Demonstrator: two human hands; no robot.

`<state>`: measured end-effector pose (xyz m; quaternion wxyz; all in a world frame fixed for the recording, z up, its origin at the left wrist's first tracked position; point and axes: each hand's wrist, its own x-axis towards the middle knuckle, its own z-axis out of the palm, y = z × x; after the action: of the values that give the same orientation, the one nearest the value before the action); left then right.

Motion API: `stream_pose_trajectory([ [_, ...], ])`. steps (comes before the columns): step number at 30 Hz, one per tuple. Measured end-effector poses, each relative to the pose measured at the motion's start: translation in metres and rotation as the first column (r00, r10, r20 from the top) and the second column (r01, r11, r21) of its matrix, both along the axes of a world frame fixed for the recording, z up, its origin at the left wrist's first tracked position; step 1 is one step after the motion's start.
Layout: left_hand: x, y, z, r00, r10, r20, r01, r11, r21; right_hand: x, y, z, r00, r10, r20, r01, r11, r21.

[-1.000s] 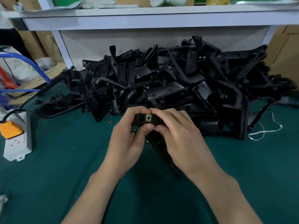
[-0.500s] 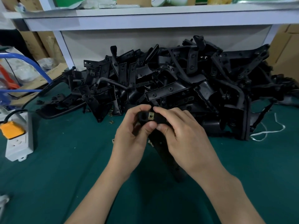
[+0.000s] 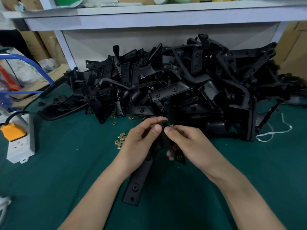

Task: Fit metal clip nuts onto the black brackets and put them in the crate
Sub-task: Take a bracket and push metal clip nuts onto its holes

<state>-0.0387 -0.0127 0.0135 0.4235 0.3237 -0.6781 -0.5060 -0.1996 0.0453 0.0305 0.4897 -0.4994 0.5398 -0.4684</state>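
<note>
I am looking down at both hands meeting over the green table cover (image 3: 49,171), and they are sharing one black bracket (image 3: 135,185). The left hand (image 3: 139,145) is gripping its upper part, thumb pressing on the near face and fingers curling over the top edge. The right hand (image 3: 191,143) is pinching the same upper end with its thumb while its lower fingers are wrapping a short side arm of the part. The bracket is looking matte black, flat and strap-like, with two round holes showing near its lower end. Its long axis is running from between the thumbs down and toward my left forearm, the free end pointing back at me and hanging just above the cover, or perhaps resting on it; I cannot quite tell. A brass-coloured clip nut (image 3: 175,147) is sitting on the short arm just under the right hand's fingers, and it seems to be already seated, though the fingers are hiding much of it. Just to the left of the left hand, loose clip nuts (image 3: 120,140) are lying scattered on the cover. Beyond both hands, the pile of black brackets (image 3: 182,87) is rising in a tangled heap. Far off to the left of the hands, a white power strip (image 3: 20,146) is lying flat.
</note>
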Motion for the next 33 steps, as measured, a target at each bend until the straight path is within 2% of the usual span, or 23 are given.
stream_pose_trajectory([
  [3, -0.001, -0.001, -0.003, 0.998, -0.03, 0.055, 0.03, 1.0, 0.004, -0.005, -0.001, -0.007, 1.0, 0.026, 0.011, -0.027, 0.998, 0.064],
  [9, -0.006, -0.001, -0.01, 0.987, -0.044, 0.152, 0.046, 0.999, -0.01, -0.009, -0.001, -0.018, 0.989, 0.0, 0.146, -0.033, 0.975, 0.222],
  [19, -0.003, -0.002, -0.01, 0.995, 0.001, 0.098, 0.001, 1.0, -0.017, 0.004, -0.004, -0.02, 0.946, -0.159, 0.281, 0.087, 0.964, 0.25],
  [22, -0.004, -0.003, -0.01, 0.993, -0.02, 0.116, 0.022, 1.0, -0.019, -0.001, -0.001, -0.02, 0.958, -0.129, 0.257, 0.068, 0.97, 0.234],
  [33, 0.004, -0.003, -0.01, 0.983, -0.101, 0.151, 0.102, 0.995, -0.002, -0.014, 0.004, -0.017, 0.994, 0.108, 0.018, -0.11, 0.986, 0.125],
])
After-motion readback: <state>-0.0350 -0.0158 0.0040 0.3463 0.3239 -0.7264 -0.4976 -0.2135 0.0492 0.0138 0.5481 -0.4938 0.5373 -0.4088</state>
